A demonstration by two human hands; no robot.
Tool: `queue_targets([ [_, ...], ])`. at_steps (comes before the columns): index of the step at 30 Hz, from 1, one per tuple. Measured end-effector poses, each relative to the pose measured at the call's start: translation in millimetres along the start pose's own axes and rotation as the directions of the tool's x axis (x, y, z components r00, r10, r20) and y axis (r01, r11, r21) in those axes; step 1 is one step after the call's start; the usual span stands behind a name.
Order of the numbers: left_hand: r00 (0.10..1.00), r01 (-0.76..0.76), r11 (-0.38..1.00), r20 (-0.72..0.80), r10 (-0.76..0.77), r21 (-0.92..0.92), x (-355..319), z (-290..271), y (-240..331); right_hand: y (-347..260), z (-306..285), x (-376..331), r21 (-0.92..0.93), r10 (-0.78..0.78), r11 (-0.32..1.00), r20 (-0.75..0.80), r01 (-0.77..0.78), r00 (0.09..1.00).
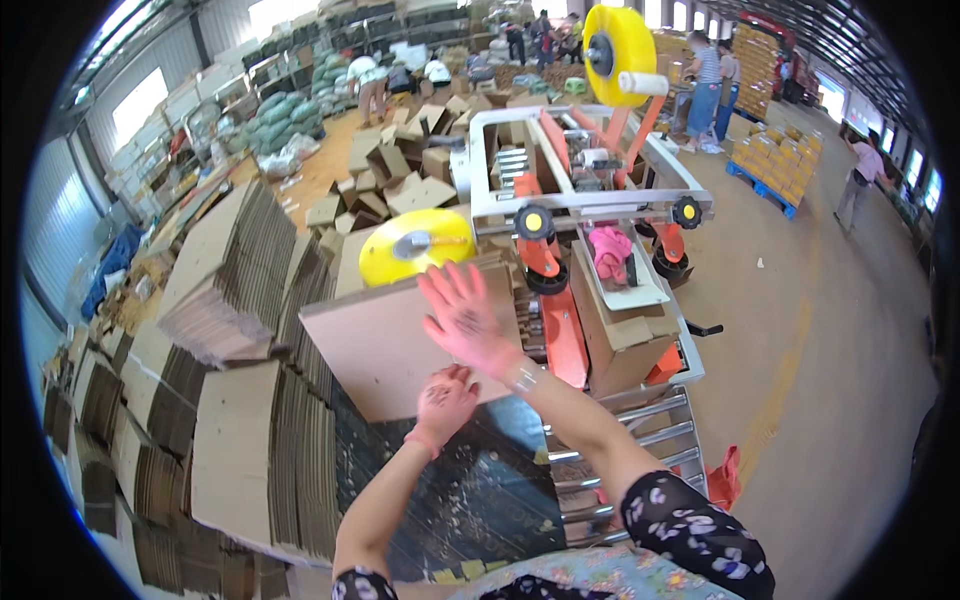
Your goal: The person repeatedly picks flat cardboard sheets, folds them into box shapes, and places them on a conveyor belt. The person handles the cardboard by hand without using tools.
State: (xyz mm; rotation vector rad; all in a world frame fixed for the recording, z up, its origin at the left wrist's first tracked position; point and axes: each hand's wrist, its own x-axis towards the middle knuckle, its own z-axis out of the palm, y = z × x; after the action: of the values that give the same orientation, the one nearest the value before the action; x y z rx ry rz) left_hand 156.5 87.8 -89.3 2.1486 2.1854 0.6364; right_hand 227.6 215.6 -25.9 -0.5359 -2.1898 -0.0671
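Note:
A brown flattened cardboard carton stands tilted in front of me, its broad face toward me. My right hand, in a pink glove, lies spread against its right part, fingers pointing up. Lower down, my left hand, gloved in the same pink, has its fingers curled at the carton's lower edge; the fingertips are partly hidden. Below both hands is a dark, scuffed tabletop. Just beyond the carton's top edge lies a yellow tape roll. A closed-up box sits in the carton-sealing machine to the right.
Stacks of flattened cartons line the left side. A roller conveyor runs at my right, below the machine. Another yellow tape roll tops the machine. A white tray holds pink cloth. Loose boxes and several people are farther off.

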Motion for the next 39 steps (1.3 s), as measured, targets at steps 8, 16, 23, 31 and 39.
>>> queue_targets([
  [8,0.99,0.113,0.994,0.088,-0.112,-0.009,-28.6,-138.2,-102.7,-51.9,5.2,-19.9,0.261,-0.228,0.941,0.027,0.213,0.973],
  [16,0.907,0.407,0.859,-0.026,-0.421,0.31,-30.8,-171.7,-87.6,-83.1,-183.2,-110.5,0.688,-0.305,0.72,0.188,0.097,0.934],
  [23,0.913,-0.408,0.864,0.122,0.39,0.296,-139.2,-140.0,112.7,-88.7,-274.9,-103.6,0.685,-0.63,0.428,0.694,-0.59,0.349],
  [31,0.882,-0.299,0.954,0.375,0.284,-0.019,-179.0,-192.3,100.9,-126.0,-188.1,-171.7,0.703,-0.289,0.704,0.15,0.104,0.946],
  [39,0.932,-0.256,0.935,-0.193,0.306,0.243,-133.7,-122.2,80.8,-85.3,-260.3,-267.7,0.316,0.07,0.929,0.362,-0.193,0.93],
])
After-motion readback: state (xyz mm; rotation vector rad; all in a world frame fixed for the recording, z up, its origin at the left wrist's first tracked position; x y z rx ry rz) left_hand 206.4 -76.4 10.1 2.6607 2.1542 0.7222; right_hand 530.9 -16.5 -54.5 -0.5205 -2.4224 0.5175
